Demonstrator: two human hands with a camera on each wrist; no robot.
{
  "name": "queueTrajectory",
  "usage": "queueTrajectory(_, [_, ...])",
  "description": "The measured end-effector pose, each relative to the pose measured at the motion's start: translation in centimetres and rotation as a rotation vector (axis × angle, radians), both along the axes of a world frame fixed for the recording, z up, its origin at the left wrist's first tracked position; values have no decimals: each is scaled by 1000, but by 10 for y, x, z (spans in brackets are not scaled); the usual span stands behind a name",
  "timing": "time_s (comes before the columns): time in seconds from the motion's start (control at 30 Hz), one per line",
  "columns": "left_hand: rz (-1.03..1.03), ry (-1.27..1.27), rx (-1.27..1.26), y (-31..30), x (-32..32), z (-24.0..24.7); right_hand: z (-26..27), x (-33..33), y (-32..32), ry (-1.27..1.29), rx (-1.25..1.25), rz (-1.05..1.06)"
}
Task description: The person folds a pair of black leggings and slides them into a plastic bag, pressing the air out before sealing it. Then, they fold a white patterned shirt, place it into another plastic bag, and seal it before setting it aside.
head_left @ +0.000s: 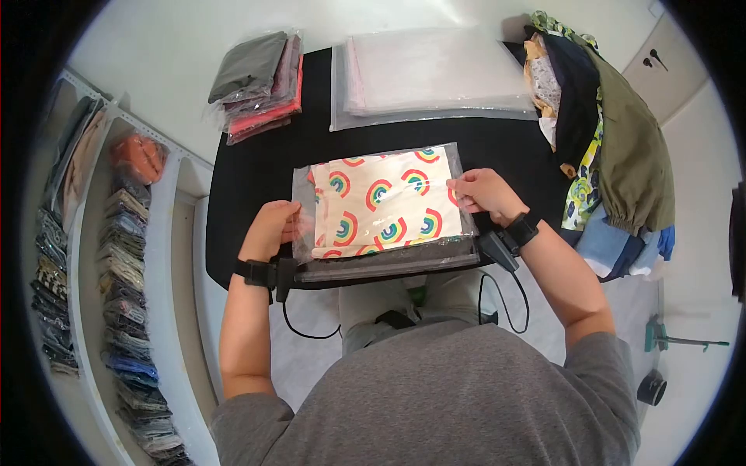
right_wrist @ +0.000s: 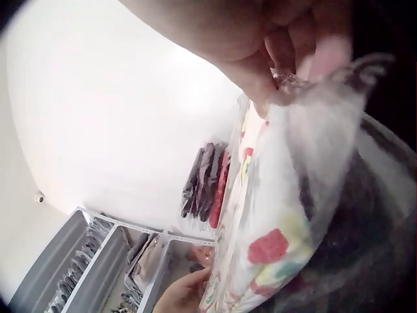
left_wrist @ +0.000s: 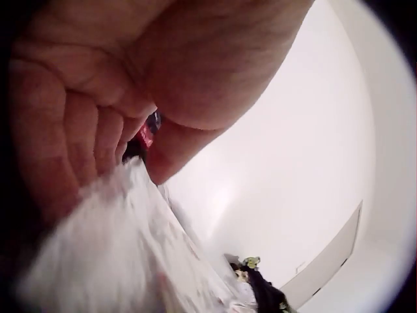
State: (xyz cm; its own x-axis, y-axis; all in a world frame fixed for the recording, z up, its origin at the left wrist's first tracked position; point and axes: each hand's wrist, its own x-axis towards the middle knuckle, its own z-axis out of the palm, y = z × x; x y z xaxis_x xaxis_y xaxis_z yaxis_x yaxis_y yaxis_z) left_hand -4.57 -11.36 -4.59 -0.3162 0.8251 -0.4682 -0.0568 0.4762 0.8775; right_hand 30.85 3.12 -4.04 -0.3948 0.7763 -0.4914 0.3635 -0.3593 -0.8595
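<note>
A folded cream cloth with a rainbow print (head_left: pixel 396 206) lies inside a clear plastic bag (head_left: pixel 304 221), close over the front of the black table. My left hand (head_left: pixel 273 227) pinches the bag's left side between thumb and fingers. At the upper right edge, my right hand (head_left: pixel 488 196) grips the bag, thumb on top. The left wrist view shows crinkled plastic (left_wrist: pixel 111 261) under the curled left fingers (left_wrist: pixel 81 137). In the right wrist view, the right thumb and fingers hold the plastic edge beside the printed cloth (right_wrist: pixel 267 248).
A pile of bagged folded garments (head_left: pixel 260 78) sits at the table's back left. A stack of clear plastic bags (head_left: pixel 435 74) lies at the back. Loose clothes (head_left: pixel 622 140) hang over the right edge of the black table (head_left: pixel 256 171). Shelves (head_left: pixel 101 256) with packed garments stand left.
</note>
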Motion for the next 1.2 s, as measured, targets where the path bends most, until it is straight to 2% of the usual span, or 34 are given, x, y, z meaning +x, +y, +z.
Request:
queueTrajectory(0.07, [-51,93,-125,14,-14,17,2,-1,1,-6,-4,3])
queueTrajectory(0.13, [56,274,-32,27,-23,18,1,-1,1,-18,-15,8])
queueTrajectory(0.2, [70,493,35,45,-35,6,-3,0,4,-22,-14,17])
queueTrajectory(0.23, [73,495,38,51,-39,2,-3,0,5,-20,-10,19])
queueTrajectory(0.3, [15,320,-20,60,-36,3,-3,1,4,-22,-9,20])
queueTrajectory(0.43, [0,342,8,70,-33,-3,-4,1,3,-16,-12,8])
queueTrajectory(0.5, [109,362,18,71,-31,-5,-3,1,3,-7,-10,7])
queueTrajectory(0.63, [76,329,-9,72,-35,-10,-4,-1,3,-23,-8,7])
queueTrajectory(1.03, [92,388,-53,84,-35,-8,-3,0,2,-17,0,7])
queueTrajectory(1.2, [-17,525,-139,87,-43,-15,-4,0,2,14,8,-6])
